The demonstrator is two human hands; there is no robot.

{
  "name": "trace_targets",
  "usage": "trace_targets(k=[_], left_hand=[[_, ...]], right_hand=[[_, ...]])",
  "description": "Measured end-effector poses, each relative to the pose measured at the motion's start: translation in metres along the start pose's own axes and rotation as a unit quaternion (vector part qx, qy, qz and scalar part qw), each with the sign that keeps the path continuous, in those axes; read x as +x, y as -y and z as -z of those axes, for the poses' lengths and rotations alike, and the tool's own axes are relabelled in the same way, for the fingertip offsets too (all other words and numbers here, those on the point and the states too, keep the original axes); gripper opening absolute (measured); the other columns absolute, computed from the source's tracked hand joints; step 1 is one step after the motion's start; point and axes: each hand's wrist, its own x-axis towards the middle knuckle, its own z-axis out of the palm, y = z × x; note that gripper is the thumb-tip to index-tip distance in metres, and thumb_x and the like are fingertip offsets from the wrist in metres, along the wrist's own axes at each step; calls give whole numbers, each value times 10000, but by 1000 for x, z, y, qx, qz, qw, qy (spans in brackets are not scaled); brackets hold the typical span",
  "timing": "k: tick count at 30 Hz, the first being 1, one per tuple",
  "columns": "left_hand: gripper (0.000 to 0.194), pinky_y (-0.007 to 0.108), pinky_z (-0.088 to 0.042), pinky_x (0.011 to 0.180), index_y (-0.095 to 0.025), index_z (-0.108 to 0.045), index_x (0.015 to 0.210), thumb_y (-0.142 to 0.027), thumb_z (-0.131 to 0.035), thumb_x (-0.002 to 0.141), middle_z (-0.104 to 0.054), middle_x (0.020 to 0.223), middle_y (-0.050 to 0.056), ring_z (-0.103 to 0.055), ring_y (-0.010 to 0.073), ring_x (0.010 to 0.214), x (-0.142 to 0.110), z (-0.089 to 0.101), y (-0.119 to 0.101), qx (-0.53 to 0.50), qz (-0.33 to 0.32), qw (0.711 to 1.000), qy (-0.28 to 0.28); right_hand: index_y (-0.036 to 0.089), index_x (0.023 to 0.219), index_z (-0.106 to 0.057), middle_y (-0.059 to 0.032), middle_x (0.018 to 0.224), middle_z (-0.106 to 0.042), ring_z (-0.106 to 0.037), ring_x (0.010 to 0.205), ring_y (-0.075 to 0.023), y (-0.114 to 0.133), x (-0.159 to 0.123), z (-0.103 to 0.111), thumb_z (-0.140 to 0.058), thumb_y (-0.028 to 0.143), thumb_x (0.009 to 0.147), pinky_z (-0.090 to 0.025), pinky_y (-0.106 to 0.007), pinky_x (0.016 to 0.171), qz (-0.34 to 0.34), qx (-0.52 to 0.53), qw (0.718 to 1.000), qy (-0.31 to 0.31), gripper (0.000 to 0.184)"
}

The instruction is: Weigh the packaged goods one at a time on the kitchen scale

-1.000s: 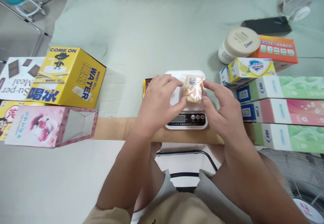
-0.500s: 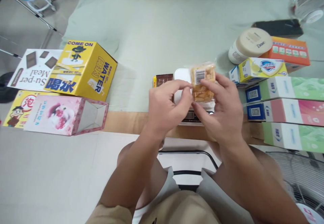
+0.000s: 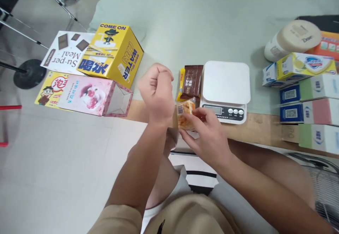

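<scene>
My right hand (image 3: 208,135) grips a small clear snack packet (image 3: 184,117) with golden pieces and a barcode, held just off the table's near edge, left of the white kitchen scale (image 3: 225,85). The scale's platform is bare. My left hand (image 3: 156,91) hovers beside the packet with its fingers curled into a loose fist and nothing visible in it. A brown and yellow wrapped snack (image 3: 191,81) lies on the table right behind the packet, against the scale's left side.
At the left stand a yellow "COME ON WATER" box (image 3: 112,52) and an open pink carton (image 3: 95,98) on flat printed boxes. Stacked tissue boxes (image 3: 309,114), a soap box (image 3: 302,66) and a Dove jar (image 3: 290,40) crowd the right. A fan grille (image 3: 324,181) is at the lower right.
The packet came off the scale, lifted by both hands, and now sits in my right hand alone, lower and to the left. My left hand let go and curled shut. The view swung left.
</scene>
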Motion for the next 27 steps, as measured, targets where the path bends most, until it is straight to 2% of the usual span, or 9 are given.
trace_targets(k=[3, 7, 11, 15, 18, 21, 24, 27], left_hand=[[320, 333, -263, 518, -223, -452, 595, -88, -498, 882, -356, 559, -23, -314, 108, 521, -3, -1, 6, 19, 42, 999, 26], [323, 295, -285, 517, -214, -384, 589, -165, -531, 872, -337, 577, -28, -284, 106, 540, -9, 1, 1, 63, 129, 986, 88], [336, 277, -268, 518, -210, -351, 565, -137, -533, 837, -296, 547, -44, -278, 103, 542, -11, 10, -4, 116, 145, 973, 135], [265, 262, -345, 573, -208, -476, 627, -138, -559, 869, -430, 596, -52, -408, 106, 594, -9, 18, 0, 193, 153, 960, 131], [214, 256, -415, 652, -206, -546, 695, -141, -596, 893, -522, 658, -52, -486, 109, 651, -8, 17, 2, 209, 141, 959, 133], [234, 260, -442, 671, -218, -527, 695, -117, -589, 897, -521, 667, -44, -489, 116, 659, -8, 9, -4, 190, 105, 968, 126], [277, 283, -447, 646, -235, -495, 679, -156, -580, 931, -495, 660, -24, -469, 134, 649, -13, -8, -17, 154, 54, 979, 124], [314, 307, -440, 616, -244, -465, 672, -235, -571, 968, -475, 658, -7, -459, 150, 645, -24, -34, -28, 127, 17, 983, 129]], right_hand=[[171, 1145, -726, -120, 1005, -657, -611, 897, -252, -1, 1, 1, -683, 343, 951, -482, -384, 728, -4, -76, 997, 30, 263], [205, 1104, -727, -93, 929, -656, -538, 875, -258, 0, 1, 1, -695, 426, 951, -342, -386, 730, -16, -133, 990, 39, 271], [212, 1086, -722, -76, 876, -657, -506, 871, -263, 0, 3, 4, -682, 459, 951, -307, -389, 730, -11, -127, 990, 54, 284], [220, 1055, -713, -67, 883, -661, -510, 881, -266, -2, 5, 8, -692, 396, 937, -322, -389, 755, 1, -112, 992, 58, 213], [224, 1023, -705, -65, 885, -666, -521, 881, -265, -3, 5, 9, -698, 346, 935, -325, -387, 761, 0, -123, 991, 60, 150], [212, 1048, -702, -68, 878, -665, -535, 871, -260, -2, 5, 16, -678, 353, 954, -326, -380, 745, 0, -108, 992, 59, 171], [194, 1062, -698, -81, 907, -682, -570, 876, -259, -2, 7, 36, -613, 389, 988, -376, -385, 753, 2, -56, 998, 33, 225], [198, 1048, -695, -77, 924, -710, -621, 872, -242, -10, 10, 65, -565, 332, 994, -446, -386, 770, -10, -20, 999, -24, 194]])
